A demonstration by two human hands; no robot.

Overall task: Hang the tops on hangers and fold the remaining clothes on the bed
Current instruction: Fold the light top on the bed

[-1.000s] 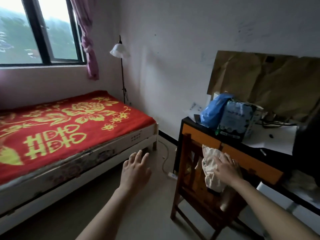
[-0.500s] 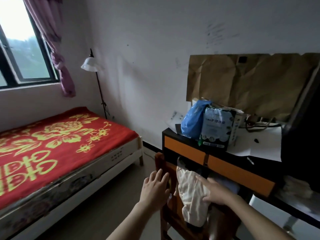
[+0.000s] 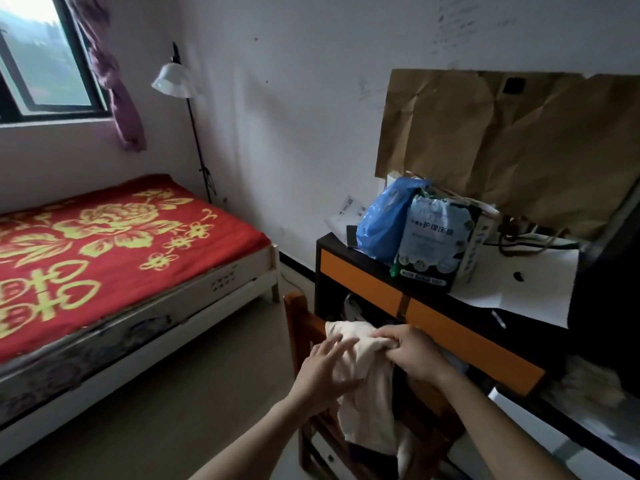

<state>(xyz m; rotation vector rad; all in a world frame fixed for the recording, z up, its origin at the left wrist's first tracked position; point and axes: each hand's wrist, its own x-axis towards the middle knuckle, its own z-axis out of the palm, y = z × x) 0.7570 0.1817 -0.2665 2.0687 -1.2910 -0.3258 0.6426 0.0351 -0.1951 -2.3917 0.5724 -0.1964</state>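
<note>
A cream-coloured garment (image 3: 367,386) hangs over the back of a wooden chair (image 3: 298,320) at the lower middle. My right hand (image 3: 412,355) grips the garment's top edge, fingers curled into the cloth. My left hand (image 3: 323,370) lies on the garment's left side with its fingers spread and straight. Darker clothes (image 3: 367,452) lie underneath on the chair seat, mostly hidden. The bed (image 3: 114,251) with a red and yellow floral cover stands at the left, with no clothes on the part in view.
A black and orange desk (image 3: 360,278) stands just behind the chair, carrying a blue bag (image 3: 384,220), a pale packet (image 3: 436,244) and white paper (image 3: 533,282). A floor lamp (image 3: 173,81) stands in the corner by the window. Bare floor (image 3: 180,393) lies between bed and chair.
The view has moved closer to the chair. My left hand came across from the open air onto the garment. My right hand went from lying on the cloth to gripping its top edge.
</note>
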